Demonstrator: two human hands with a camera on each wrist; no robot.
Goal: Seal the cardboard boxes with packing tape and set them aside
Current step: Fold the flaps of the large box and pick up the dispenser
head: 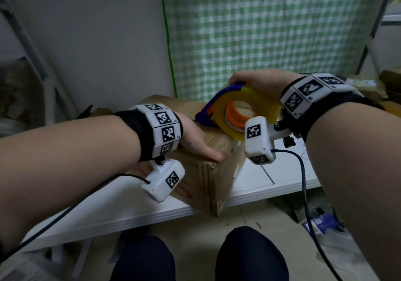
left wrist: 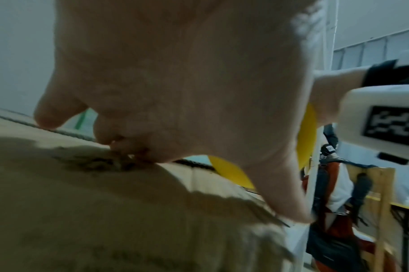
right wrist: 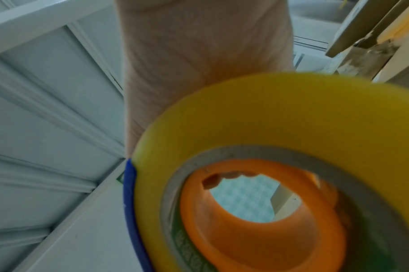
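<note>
The left hand [head: 196, 138] lies palm down on the top of the cardboard box [head: 213, 172], its fingers [left wrist: 59, 110] bent with the tips pressing the board and the thumb stretched along the near top edge. The right hand [head: 259, 80] curls over the tape dispenser [head: 240, 111], a yellow roll on an orange hub with a blue frame, held against the box's top. The box sits on the white tabletop [head: 282, 178], one corner overhanging the front edge.

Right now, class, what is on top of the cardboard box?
The left hand rests on the cardboard box; the tape dispenser, gripped by the right hand, touches its top. The seam beneath them is hidden.
</note>
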